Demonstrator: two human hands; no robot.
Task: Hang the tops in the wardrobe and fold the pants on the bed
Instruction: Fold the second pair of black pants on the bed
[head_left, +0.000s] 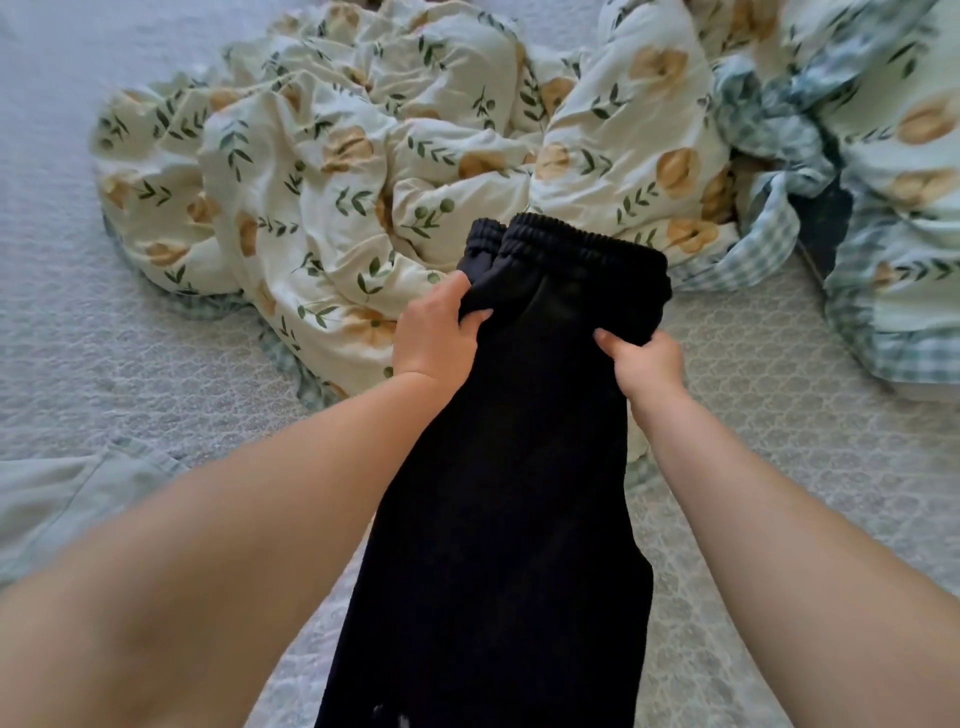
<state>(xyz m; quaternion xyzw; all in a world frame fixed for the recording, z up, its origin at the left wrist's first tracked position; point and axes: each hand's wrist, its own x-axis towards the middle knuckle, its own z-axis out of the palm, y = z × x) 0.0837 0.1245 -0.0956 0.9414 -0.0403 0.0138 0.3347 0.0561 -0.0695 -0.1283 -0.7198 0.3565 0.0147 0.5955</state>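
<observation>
Black elastic-waist jogger pants (519, 467): left hand (436, 338) and right hand (647, 364) are each gripping fabric below the waistband, which is pointing to twelve o'clock. Folding is just beginning on the grey quilted bed (104, 338); next, probably, laying the legs flat.

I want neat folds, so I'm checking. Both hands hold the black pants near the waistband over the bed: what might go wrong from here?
1. The waistband sits against the crumpled floral duvet; laid down there, the black pants would likely fold lumpy rather than flat on the bed.
2. The left hand bunches cloth while the right hand pinches an edge, and the waistband halves look offset, so the legs may end up misaligned.
</observation>
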